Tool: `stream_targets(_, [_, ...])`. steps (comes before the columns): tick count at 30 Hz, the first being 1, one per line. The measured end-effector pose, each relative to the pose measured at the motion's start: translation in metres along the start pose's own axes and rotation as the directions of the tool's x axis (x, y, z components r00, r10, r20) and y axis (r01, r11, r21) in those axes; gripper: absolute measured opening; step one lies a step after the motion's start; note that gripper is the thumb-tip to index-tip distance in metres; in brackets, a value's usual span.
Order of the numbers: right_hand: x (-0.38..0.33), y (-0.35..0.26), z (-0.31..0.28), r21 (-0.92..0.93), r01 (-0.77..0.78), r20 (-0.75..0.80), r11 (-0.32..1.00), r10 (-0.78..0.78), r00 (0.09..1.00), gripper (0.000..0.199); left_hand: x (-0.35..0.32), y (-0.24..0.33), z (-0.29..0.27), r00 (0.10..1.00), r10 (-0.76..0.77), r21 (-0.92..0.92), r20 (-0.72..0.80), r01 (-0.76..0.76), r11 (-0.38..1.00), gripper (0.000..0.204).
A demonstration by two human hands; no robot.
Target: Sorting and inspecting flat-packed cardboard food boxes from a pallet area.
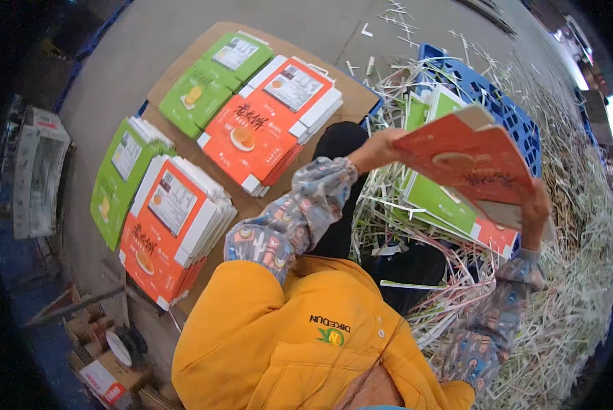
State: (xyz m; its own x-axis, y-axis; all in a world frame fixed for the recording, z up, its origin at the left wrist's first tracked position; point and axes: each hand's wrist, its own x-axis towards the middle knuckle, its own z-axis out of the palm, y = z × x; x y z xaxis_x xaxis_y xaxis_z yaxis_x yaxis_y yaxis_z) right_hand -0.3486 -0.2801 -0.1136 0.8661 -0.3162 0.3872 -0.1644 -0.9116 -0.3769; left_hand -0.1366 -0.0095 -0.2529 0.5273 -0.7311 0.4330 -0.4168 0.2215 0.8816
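Both my hands grip a red-orange printed cardboard sheet (467, 154), or a thin bunch of them, held up tilted at the right. My left hand (380, 149) is closed on its left edge. My right hand (535, 213) holds its right end, slightly blurred. Below the raised card lie green printed cardboard sheets (437, 205) and the corner of a red one (495, 236), among paper strips. To my left are stacks of flat printed cardboard: a red stack (269, 119) beside a green stack (214, 85), and a nearer red stack (166, 229) beside another green stack (123, 181).
A blue plastic crate or pallet (518, 123) stands behind the raised card. White and green paper strips (559, 273) pile up on the right. Brown cardboard (183, 55) lies under the left stacks. A wheel (125, 345) and a carton (105, 379) sit at lower left.
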Motion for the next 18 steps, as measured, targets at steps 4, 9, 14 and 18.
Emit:
stream_targets(4, [0.067, -0.064, -0.007, -0.151, 0.354, -0.021, 0.923, -0.361, 0.932, 0.016, -0.025, 0.001, -0.036, 0.976, -0.147, -0.339, -0.163, 0.085, 0.937, 0.025])
stream_targets(9, [0.156, -0.175, 0.026, -0.402, 0.600, -0.005, 0.691, -0.657, 0.754, 0.024, -0.066, 0.026, -0.083, 0.775, -0.313, -0.506, -0.549, -0.011, 0.862, 0.019])
stream_targets(14, [0.169, -0.299, 0.038, -0.361, 0.688, -0.184, 0.630, -0.771, 0.609, 0.028, -0.122, 0.055, -0.142, 0.555, -0.432, -0.466, -0.711, 0.088, 0.881, 0.024])
stream_targets(18, [0.156, -0.282, 0.075, -0.296, 0.750, -0.265, 0.591, -0.805, 0.531, 0.023, -0.180, 0.023, -0.168, 0.362, -0.545, -0.513, -0.756, 0.189, 0.837, 0.027])
